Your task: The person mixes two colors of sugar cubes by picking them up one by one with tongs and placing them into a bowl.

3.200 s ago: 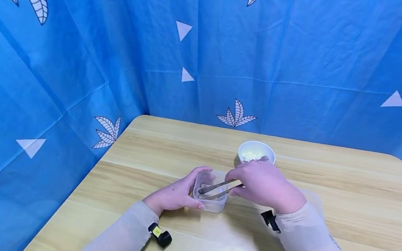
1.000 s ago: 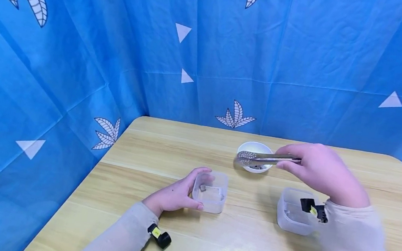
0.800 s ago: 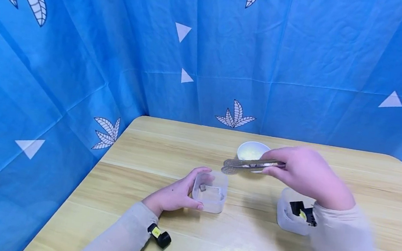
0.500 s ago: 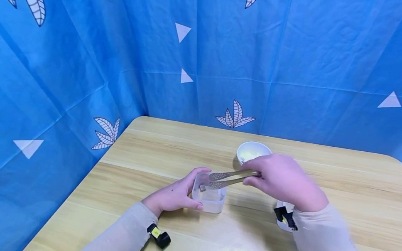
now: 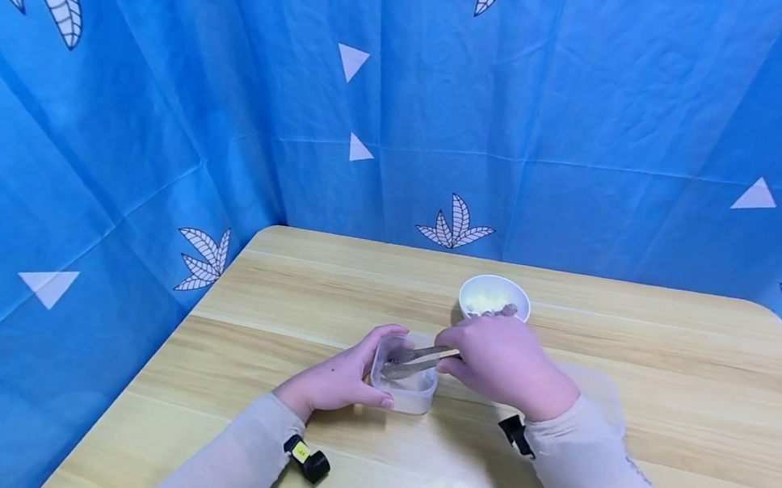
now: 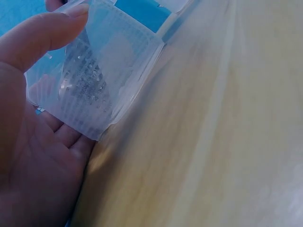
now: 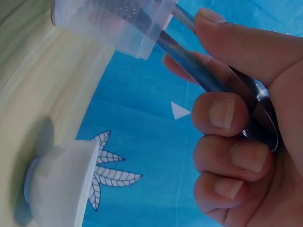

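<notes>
My left hand (image 5: 338,376) holds a small clear plastic container (image 5: 411,402) by its left side, thumb in front and fingers behind. In the left wrist view, the container's translucent wall (image 6: 132,61) shows the perforated tong heads blurred inside. My right hand (image 5: 504,364) grips metal tongs (image 5: 421,366), its fingers curled round the arms. The tong heads are inside the container, slightly apart; whether anything is between them I cannot tell. The right wrist view shows the tong arms (image 7: 196,71) reaching over the container's rim. Behind the right hand stands a white bowl (image 5: 491,289) with small greyish pieces in it.
A second clear container (image 5: 603,388) stands to the right, partly hidden by my right forearm. The wooden table (image 5: 712,373) ends at a blue patterned curtain (image 5: 594,139) at the back and left. Each wrist bears a small black camera.
From beside the white bowl, my right hand has carried the tongs left and down into the container. The small grey cube seen there before is now hidden. My left hand has stayed put.
</notes>
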